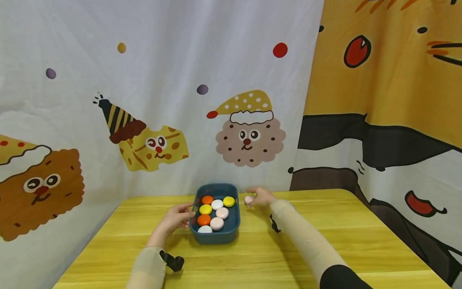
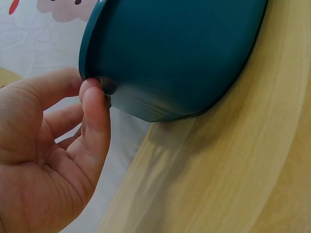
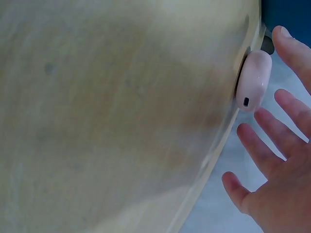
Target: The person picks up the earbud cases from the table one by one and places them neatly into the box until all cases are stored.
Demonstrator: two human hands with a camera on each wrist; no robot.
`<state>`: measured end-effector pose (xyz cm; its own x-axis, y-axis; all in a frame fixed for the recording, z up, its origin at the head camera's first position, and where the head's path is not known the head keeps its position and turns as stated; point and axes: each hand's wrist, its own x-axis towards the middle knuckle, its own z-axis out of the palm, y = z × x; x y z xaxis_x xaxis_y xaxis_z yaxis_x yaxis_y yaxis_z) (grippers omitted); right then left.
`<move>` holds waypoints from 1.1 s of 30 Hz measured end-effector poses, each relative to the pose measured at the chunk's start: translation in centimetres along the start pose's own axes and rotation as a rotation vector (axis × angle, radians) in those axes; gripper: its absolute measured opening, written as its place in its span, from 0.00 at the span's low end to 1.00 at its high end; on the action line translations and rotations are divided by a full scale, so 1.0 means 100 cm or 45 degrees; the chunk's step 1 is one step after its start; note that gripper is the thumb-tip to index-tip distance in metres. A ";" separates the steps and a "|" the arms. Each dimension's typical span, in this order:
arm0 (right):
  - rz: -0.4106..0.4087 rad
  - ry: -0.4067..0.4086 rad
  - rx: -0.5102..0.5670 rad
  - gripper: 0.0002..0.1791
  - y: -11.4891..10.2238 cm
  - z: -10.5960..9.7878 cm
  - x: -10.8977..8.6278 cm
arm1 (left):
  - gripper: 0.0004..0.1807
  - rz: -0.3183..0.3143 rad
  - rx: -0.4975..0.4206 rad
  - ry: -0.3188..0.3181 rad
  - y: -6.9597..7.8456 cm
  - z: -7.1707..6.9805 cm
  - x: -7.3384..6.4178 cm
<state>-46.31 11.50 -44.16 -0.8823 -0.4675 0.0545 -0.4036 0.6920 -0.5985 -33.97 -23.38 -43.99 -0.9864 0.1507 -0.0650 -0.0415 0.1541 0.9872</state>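
A dark teal plastic bin (image 1: 216, 238) stands on the table, holding several smooth round pieces: orange (image 1: 207, 200), yellow (image 1: 229, 201), white (image 1: 217, 204) and pale pink (image 1: 217, 223). At its left side, my left hand (image 1: 177, 218) pinches the rim between thumb and fingers; the left wrist view shows this grip on the bin wall (image 2: 175, 53). Right of the bin, a pale pink rounded piece (image 3: 254, 80) with a small dark slot in its side lies on the table. My right hand (image 3: 279, 179) is beside it, fingers spread and fingertips close to it.
The wood-grain table (image 1: 260, 257) ends at a patterned curtain (image 1: 173, 100) behind the bin. Its back edge runs close behind the bin and the loose pink piece. Each wrist carries a black camera mount (image 1: 172, 261).
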 end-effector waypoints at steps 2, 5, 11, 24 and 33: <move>0.010 -0.003 0.016 0.38 0.000 0.001 0.000 | 0.31 0.005 -0.002 -0.004 0.000 0.000 0.000; 0.026 0.000 0.037 0.38 0.003 0.003 0.000 | 0.31 0.007 -0.003 -0.007 -0.001 0.000 0.000; 0.063 0.038 0.056 0.38 0.009 0.010 0.004 | 0.31 0.004 -0.002 -0.011 -0.004 0.000 0.002; 0.125 0.116 0.063 0.32 0.009 0.010 0.005 | 0.30 0.009 0.002 0.007 -0.002 0.000 0.004; 0.086 0.115 0.101 0.29 0.018 0.009 0.006 | 0.31 0.004 0.004 -0.001 -0.003 -0.001 0.003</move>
<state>-47.37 11.96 -45.92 -0.9266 -0.3670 0.0817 -0.3251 0.6728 -0.6646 -34.28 -23.49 -44.26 -0.9865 0.1518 -0.0620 -0.0380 0.1566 0.9869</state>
